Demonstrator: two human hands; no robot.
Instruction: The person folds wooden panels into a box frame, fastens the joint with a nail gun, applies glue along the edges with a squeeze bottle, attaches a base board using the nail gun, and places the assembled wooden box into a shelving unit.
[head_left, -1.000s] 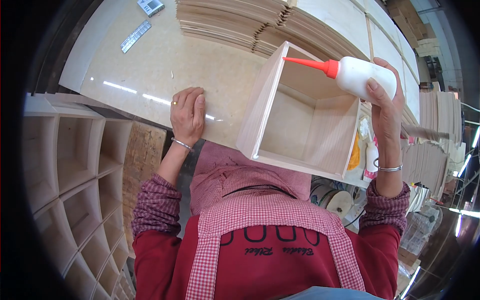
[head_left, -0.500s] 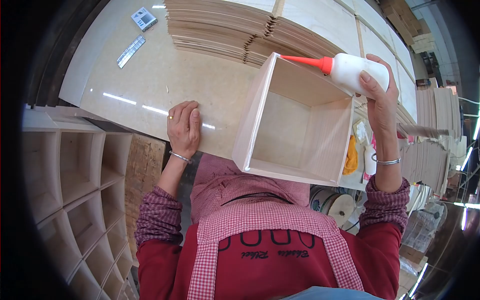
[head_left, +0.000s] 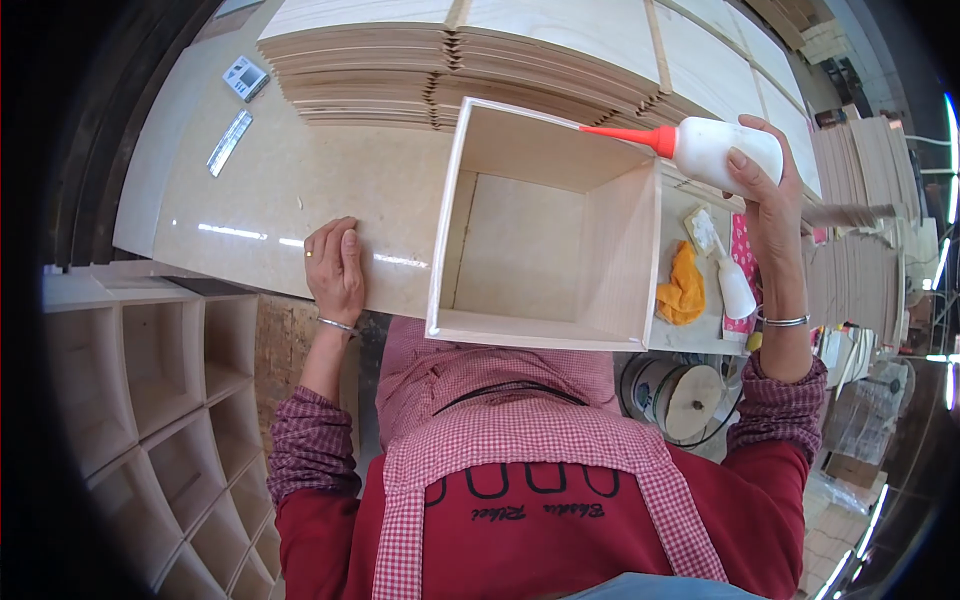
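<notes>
My right hand [head_left: 768, 170] grips a white squeeze bottle [head_left: 722, 153] with a red pointed nozzle [head_left: 625, 136], held almost level. The nozzle's tip is at the far rim of an open wooden box [head_left: 447, 215], about midway along; whether it touches is hard to tell. A white line, like glue, runs along the box's left and far rims. The box sits at the table's near edge with its open side up. My left hand [head_left: 337, 268] lies on the table left of the box, holding nothing, fingers loosely bent and close together.
Stacked thin wooden panels [head_left: 350, 75] stand behind the box. Right of it are an orange cloth [head_left: 682, 285] and a second white bottle [head_left: 735, 288]. A small carton [head_left: 245, 78] and a metallic strip [head_left: 230, 143] lie far left. Wooden compartments [head_left: 160, 350] stand at lower left.
The nozzle tip has travelled rightward along the far rim from the box's far left corner. The view has shifted, and the box now appears more squarely from above. My left hand stays on the table.
</notes>
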